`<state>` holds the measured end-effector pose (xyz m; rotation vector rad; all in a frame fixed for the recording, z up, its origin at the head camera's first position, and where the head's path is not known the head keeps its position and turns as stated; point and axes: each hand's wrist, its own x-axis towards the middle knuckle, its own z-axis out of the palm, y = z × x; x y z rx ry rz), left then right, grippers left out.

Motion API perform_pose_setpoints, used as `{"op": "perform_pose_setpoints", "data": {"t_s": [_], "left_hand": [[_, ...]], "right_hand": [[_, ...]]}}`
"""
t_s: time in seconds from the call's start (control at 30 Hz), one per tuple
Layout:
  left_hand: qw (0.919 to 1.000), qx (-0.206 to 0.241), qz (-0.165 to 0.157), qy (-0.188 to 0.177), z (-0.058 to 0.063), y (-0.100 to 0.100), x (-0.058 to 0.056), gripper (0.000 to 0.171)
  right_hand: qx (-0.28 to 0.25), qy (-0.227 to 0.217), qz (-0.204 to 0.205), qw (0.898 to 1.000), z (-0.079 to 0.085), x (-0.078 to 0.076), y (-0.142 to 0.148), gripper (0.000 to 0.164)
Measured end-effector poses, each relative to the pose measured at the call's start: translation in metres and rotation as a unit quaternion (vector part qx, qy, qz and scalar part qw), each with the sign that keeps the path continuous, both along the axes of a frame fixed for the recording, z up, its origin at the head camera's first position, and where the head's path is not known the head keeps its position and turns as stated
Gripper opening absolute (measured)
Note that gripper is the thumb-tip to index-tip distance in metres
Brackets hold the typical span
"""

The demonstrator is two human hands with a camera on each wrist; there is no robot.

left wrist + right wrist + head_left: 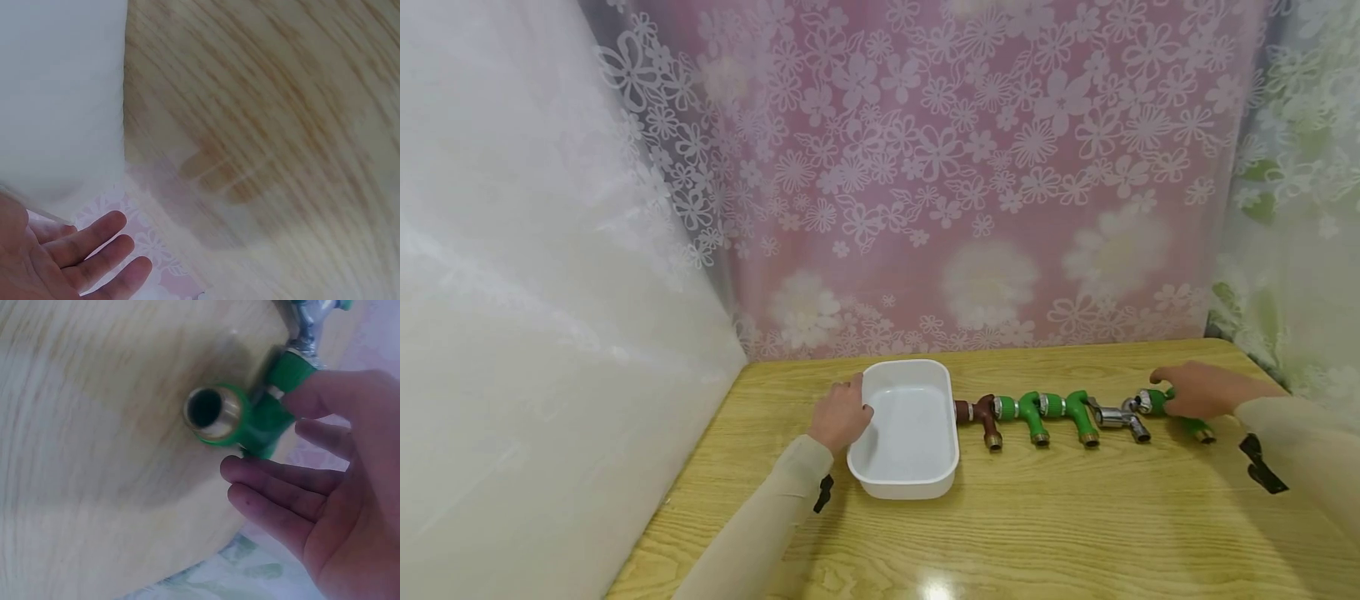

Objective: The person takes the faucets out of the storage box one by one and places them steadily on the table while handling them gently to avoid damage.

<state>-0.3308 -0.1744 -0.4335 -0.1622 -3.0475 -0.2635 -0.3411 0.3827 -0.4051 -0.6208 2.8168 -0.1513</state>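
Note:
A white rectangular plastic basin (902, 491) stands on the wooden table. At its left rim is my left hand (842, 414), thumb over the inner side and fingers outside, holding the edge. The left wrist view shows those fingers (100, 247) extended beside the wall. My right hand (1206, 389) is at the rightmost green tap (262, 425), which has a brass-coloured spout end (212, 412). Its thumb overlaps the tap, while the other fingers are spread loosely around it; a gap shows below the index finger. Firm contact cannot be made out.
A row runs from the basin toward my right hand: a dark red tap (987, 421), a green tap (1032, 417), another green tap (1079, 417) and a chrome tap (1120, 417). Behind the table (1000, 533) hangs a pink flowered curtain (970, 183); pale sheeting (550, 250) hangs at the left.

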Motion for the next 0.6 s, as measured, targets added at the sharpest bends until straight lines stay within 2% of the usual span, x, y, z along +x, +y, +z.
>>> {"op": "perform_pose_setpoints", "data": {"t_s": [0.17, 0.33, 0.5, 0.6], "left_hand": [[0.9999, -0.008, -0.003, 0.012, 0.003, -0.002, 0.0, 0.062], [0.9994, -0.022, -0.014, 0.021, 0.01, -0.003, 0.004, 0.063], [0.9982, -0.035, -0.049, 0.002, 0.024, 0.005, 0.014, 0.076], [0.9958, -0.047, -0.078, -0.011, 0.031, 0.014, 0.022, 0.084]], "right_hand": [[0.016, 0.046, 0.003, 0.999, 0.013, 0.004, -0.011, 0.05], [0.0, 0.094, 0.012, 0.995, 0.024, 0.01, -0.042, 0.056], [-0.025, 0.147, 0.043, 0.988, 0.028, 0.024, -0.086, 0.076], [-0.032, 0.156, 0.059, 0.985, 0.031, 0.035, -0.113, 0.082]]}}
